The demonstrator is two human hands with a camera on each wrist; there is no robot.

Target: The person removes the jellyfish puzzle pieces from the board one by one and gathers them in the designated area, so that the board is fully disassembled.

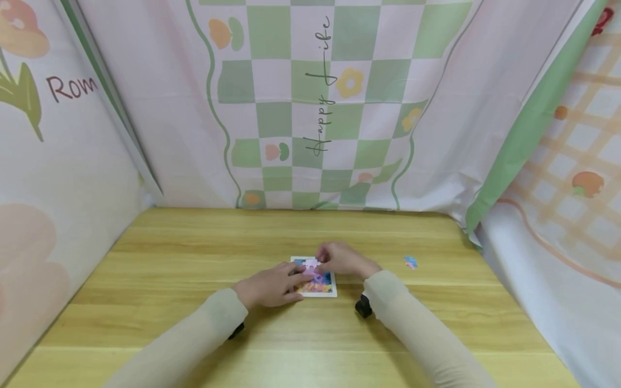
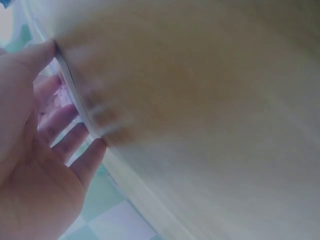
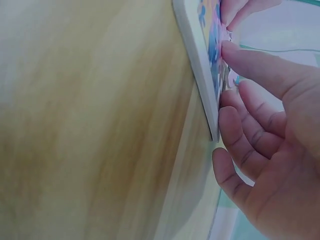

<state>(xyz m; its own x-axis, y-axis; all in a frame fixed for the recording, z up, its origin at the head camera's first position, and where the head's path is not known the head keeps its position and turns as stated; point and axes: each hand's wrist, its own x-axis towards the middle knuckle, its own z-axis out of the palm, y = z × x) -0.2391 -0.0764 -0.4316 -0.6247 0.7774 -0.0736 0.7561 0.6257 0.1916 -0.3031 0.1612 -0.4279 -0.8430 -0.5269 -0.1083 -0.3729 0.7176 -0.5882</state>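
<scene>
A small jigsaw puzzle in a white-framed tray [image 1: 320,295] lies on the table, its picture pink, blue and yellow. My left hand [image 1: 275,284] rests over the puzzle's left side with fingers spread; in the left wrist view, the fingertips [image 2: 102,142] lie along the tray's edge. At the far right corner, my right hand [image 1: 345,260] pinches a puzzle piece [image 3: 231,77] between thumb and index finger, tilted up from the picture. Its other fingers curl loosely past the tray's corner. Both hands cover parts of the picture.
One loose blue-and-pink puzzle piece [image 1: 411,262] lies on the wooden table [image 1: 194,248] to the right of the tray. Behind the table hangs a green-and-white checked curtain [image 1: 315,108], and printed cloths close off both sides.
</scene>
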